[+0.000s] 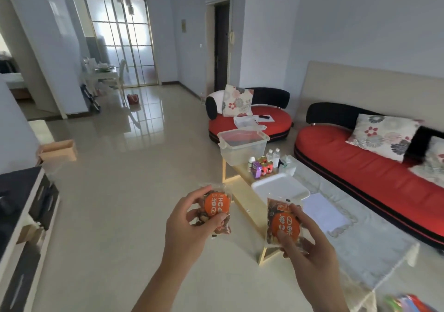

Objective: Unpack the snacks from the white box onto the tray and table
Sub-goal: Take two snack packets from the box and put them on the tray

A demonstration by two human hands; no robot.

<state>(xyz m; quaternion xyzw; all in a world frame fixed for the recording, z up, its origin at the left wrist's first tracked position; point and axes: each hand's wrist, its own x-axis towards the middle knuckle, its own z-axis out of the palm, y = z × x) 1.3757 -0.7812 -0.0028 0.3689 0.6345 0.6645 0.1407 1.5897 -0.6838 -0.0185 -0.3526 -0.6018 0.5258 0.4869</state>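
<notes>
My left hand (pixel 186 230) grips a clear packet of mixed nuts (pixel 217 207) with an orange round label, held over the floor. My right hand (pixel 306 246) holds a second nut packet (pixel 283 222) of the same kind, above the near end of the low wooden table (pixel 245 196). A white tray (pixel 280 188) lies on the table just beyond the right packet. At the table's far end stands a clear plastic box (pixel 242 147). No white box shows in this view.
Small bottles and cans (pixel 265 165) and a tissue pack (pixel 287 163) stand on the table behind the tray. White paper (pixel 324 213) lies on a pale cloth to the right. Red sofas (pixel 374 174) run along the right. A dark cabinet (pixel 21 227) is at left.
</notes>
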